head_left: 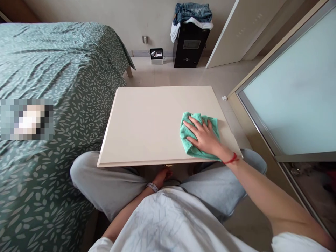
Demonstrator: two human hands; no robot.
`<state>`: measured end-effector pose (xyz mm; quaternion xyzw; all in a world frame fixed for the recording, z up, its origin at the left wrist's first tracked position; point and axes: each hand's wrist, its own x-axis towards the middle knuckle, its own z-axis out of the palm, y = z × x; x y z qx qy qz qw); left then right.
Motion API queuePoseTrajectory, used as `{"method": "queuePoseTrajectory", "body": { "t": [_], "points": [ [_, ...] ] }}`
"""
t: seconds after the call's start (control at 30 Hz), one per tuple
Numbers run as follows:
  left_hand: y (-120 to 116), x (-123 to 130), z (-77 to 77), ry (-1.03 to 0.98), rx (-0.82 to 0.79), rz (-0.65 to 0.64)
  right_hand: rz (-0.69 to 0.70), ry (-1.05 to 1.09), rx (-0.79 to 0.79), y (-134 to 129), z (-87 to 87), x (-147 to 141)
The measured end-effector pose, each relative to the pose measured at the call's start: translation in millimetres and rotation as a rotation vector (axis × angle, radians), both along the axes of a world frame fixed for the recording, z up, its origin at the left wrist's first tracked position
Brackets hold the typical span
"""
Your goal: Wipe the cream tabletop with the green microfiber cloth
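A cream cabinet top (152, 122) stands in front of my knees. On its right part lies a crumpled green cloth (189, 147). My right hand (203, 136), with a red string at the wrist, presses flat on the cloth, its fingers spread toward the upper left. Below the front edge, between my knees, is my left hand (165, 174), with a pale band at the wrist. It is near a small brass-coloured fitting (168, 165) under the edge. Its fingers are mostly hidden, so its grip cannot be made out.
A bed with a green leaf-patterned cover (86, 70) is close on the left. Behind the top are a small screen (156, 55) and a black cabinet (190, 45) with folded jeans (193, 12) on it. A frosted glass panel (299, 87) stands at the right.
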<state>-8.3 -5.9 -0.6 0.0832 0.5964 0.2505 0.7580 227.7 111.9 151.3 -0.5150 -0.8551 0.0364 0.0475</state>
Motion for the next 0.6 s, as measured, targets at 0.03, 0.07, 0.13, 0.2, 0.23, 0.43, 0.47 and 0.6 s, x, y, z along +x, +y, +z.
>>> {"method": "queuePoseTrajectory", "body": {
  "t": [0.03, 0.07, 0.13, 0.2, 0.23, 0.43, 0.47, 0.6],
  "points": [
    [-0.2, 0.0, 0.2, -0.001, 0.003, -0.002, 0.013, -0.001, -0.004, -16.6, -0.7, 3.2],
    [-0.3, -0.1, 0.6, -0.002, 0.005, -0.003, 0.022, -0.001, -0.008, -31.0, -1.1, 6.2],
    [-0.5, 0.0, 1.6, -0.004, 0.006, -0.003, 0.034, -0.002, -0.013, -51.3, -1.6, 11.3],
    [-0.5, 0.4, 2.3, -0.007, 0.000, -0.003, 0.043, -0.001, -0.019, -58.8, -1.7, 15.3],
    [-0.4, 0.7, 2.3, -0.008, -0.003, -0.003, 0.048, 0.001, -0.027, -57.5, -1.5, 16.8],
    [-0.9, 1.7, -0.8, -0.001, -0.015, -0.007, 0.015, 0.021, -0.062, 11.8, 3.4, 17.6],
    [-1.1, 1.5, -0.9, 0.001, -0.017, -0.009, -0.010, 0.026, -0.063, 30.6, 4.4, 16.4],
    [-2.0, 0.2, -0.7, 0.001, -0.020, -0.013, -0.115, 0.061, -0.072, 111.1, 6.0, 9.5]
  ]
}}
